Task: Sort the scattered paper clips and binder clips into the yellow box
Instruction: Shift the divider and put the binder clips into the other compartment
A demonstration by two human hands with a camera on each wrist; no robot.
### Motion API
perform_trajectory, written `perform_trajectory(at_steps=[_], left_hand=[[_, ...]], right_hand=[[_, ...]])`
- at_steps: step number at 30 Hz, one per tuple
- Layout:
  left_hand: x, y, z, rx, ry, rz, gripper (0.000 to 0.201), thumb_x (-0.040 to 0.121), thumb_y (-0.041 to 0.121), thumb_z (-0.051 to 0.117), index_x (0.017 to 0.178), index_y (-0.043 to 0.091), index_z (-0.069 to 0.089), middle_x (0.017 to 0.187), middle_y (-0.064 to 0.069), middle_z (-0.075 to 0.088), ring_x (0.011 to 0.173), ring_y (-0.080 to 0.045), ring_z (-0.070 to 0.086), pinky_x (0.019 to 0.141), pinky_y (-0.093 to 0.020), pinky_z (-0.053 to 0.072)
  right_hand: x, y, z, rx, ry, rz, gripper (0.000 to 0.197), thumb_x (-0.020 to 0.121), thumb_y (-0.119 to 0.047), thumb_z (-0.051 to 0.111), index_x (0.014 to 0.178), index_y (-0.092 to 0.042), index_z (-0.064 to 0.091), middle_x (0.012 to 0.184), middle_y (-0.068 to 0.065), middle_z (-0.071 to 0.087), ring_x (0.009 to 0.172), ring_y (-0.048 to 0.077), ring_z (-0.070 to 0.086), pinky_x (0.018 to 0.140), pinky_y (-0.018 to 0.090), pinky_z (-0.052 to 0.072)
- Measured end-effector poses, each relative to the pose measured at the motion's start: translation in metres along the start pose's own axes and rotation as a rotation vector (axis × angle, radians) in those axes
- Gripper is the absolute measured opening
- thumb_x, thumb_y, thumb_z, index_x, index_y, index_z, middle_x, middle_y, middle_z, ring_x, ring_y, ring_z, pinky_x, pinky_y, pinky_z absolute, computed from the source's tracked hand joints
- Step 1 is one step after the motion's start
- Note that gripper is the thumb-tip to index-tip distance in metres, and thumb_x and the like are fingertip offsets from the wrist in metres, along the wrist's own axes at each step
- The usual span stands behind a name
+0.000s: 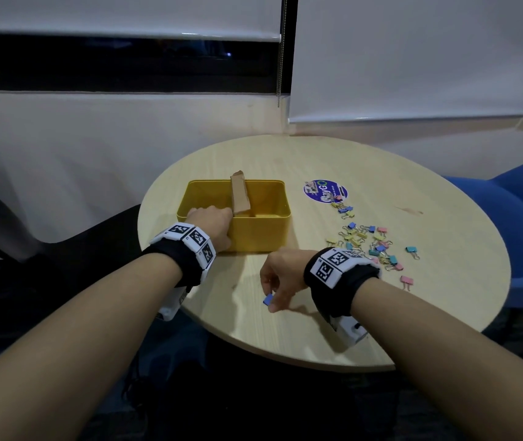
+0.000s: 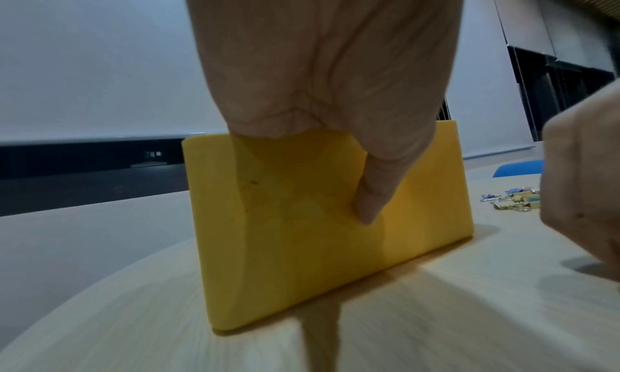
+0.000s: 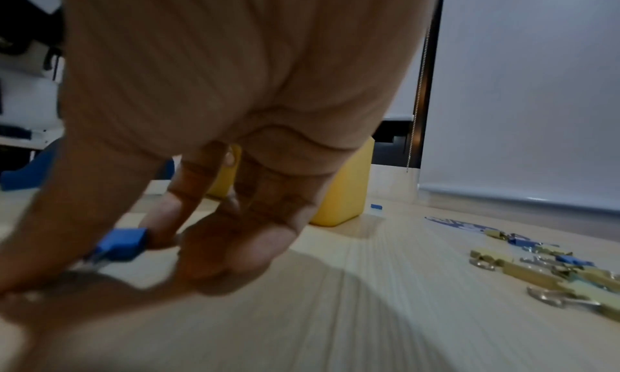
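Note:
A yellow box [image 1: 260, 237] stands on the round wooden table [image 1: 413, 313], split by a brown cardboard divider [image 1: 240, 195]. My left hand [image 1: 212, 226] grips the box's near left rim, fingers over the edge and thumb [image 2: 372, 192] pressed on the outer wall [image 2: 302, 232]. My right hand [image 1: 277, 278] hovers low over the table in front of the box and pinches a blue binder clip [image 1: 268, 299] [image 3: 122, 242] between thumb and fingers. Several pastel binder clips [image 1: 371, 243] [image 3: 553, 271] lie scattered to the right.
A round purple sticker [image 1: 325, 191] lies on the table right of the box, with a few clips on its near edge. A blue chair [image 1: 521, 211] stands at the right. White blinds [image 1: 413, 58] and a wall lie behind the table.

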State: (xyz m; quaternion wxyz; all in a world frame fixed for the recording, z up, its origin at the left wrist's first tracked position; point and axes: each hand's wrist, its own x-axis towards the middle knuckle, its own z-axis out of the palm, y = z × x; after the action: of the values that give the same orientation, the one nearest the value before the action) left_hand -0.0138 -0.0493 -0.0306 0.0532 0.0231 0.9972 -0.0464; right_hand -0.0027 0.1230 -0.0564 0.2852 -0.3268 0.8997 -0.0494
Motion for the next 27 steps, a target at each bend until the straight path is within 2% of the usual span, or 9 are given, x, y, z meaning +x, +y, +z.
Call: perform_trajectory(at_steps=[3,5,8,12,14,16,19,24,27], left_hand=[[-0.001,0.000,0.001,-0.002,0.015,-0.002,0.025,0.091,0.029,0.054,0.113,0.018,0.050,0.104,-0.004,0.062,0.096,-0.026,0.060,0.089,-0.038,0.044],[-0.001,0.000,0.001,0.001,0.017,-0.002,0.025,0.091,0.029,0.054,0.112,0.018,0.050,0.101,-0.004,0.061,0.095,-0.025,0.060,0.089,-0.038,0.044],[-0.001,0.001,0.002,0.008,0.022,-0.001,0.025,0.090,0.029,0.055,0.112,0.018,0.049,0.095,-0.001,0.058,0.093,-0.024,0.059,0.089,-0.038,0.044],[0.000,0.001,0.003,0.016,0.034,-0.003,0.025,0.090,0.029,0.055,0.112,0.018,0.050,0.100,-0.003,0.061,0.094,-0.025,0.060,0.089,-0.038,0.044],[0.000,0.002,0.004,0.021,0.031,-0.006,0.024,0.090,0.028,0.054,0.111,0.018,0.050,0.096,-0.002,0.059,0.093,-0.025,0.060,0.088,-0.038,0.043],[0.001,0.002,0.004,0.030,0.034,-0.011,0.022,0.089,0.027,0.054,0.109,0.018,0.050,0.090,-0.001,0.055,0.089,-0.025,0.058,0.087,-0.038,0.043],[0.002,0.001,0.005,0.036,0.037,-0.020,0.022,0.088,0.026,0.054,0.108,0.018,0.050,0.088,-0.001,0.054,0.085,-0.024,0.055,0.085,-0.037,0.043],[0.003,0.001,0.007,0.034,0.047,-0.023,0.025,0.087,0.027,0.055,0.110,0.018,0.051,0.090,-0.001,0.054,0.092,-0.027,0.060,0.084,-0.036,0.043],[0.002,0.001,0.006,0.032,0.048,-0.018,0.025,0.088,0.028,0.055,0.111,0.018,0.050,0.093,-0.002,0.058,0.093,-0.026,0.060,0.086,-0.037,0.043]], right_hand=[[-0.003,0.004,-0.002,-0.018,0.003,0.009,0.025,0.071,-0.026,0.083,0.087,-0.011,0.071,0.081,0.003,0.069,0.068,0.014,0.059,0.066,0.027,0.053],[-0.010,0.009,-0.006,-0.002,0.040,0.014,0.020,0.072,-0.023,0.082,0.083,-0.012,0.070,0.076,-0.001,0.068,0.069,0.013,0.059,0.068,0.028,0.054],[-0.028,0.028,-0.019,0.076,0.133,0.058,0.018,0.073,-0.020,0.081,0.079,-0.018,0.065,0.065,-0.009,0.062,0.055,0.004,0.056,0.055,0.016,0.049],[-0.056,0.070,-0.030,0.130,0.181,0.167,0.018,0.074,-0.020,0.081,0.086,-0.020,0.067,0.066,-0.006,0.068,0.043,-0.004,0.056,0.048,0.011,0.044],[-0.067,0.087,-0.028,0.148,0.147,0.243,0.016,0.073,-0.019,0.082,0.083,-0.017,0.071,0.068,-0.001,0.070,0.047,-0.001,0.059,0.047,0.009,0.044],[-0.073,0.097,-0.022,0.191,0.112,0.297,0.015,0.070,-0.018,0.084,0.081,-0.015,0.074,0.075,0.004,0.074,0.057,0.006,0.065,0.053,0.012,0.049],[-0.076,0.100,-0.013,0.293,0.039,0.290,0.011,0.070,-0.011,0.083,0.077,-0.014,0.075,0.076,0.004,0.074,0.067,0.013,0.069,0.060,0.017,0.054],[-0.070,0.095,-0.006,0.247,0.019,0.277,0.014,0.073,-0.007,0.079,0.086,-0.009,0.075,0.059,-0.010,0.069,0.050,0.001,0.063,0.053,0.011,0.049],[-0.062,0.091,-0.007,0.194,0.102,0.276,0.020,0.074,-0.013,0.081,0.092,-0.011,0.074,0.070,-0.004,0.071,0.054,0.004,0.062,0.047,0.012,0.045]])
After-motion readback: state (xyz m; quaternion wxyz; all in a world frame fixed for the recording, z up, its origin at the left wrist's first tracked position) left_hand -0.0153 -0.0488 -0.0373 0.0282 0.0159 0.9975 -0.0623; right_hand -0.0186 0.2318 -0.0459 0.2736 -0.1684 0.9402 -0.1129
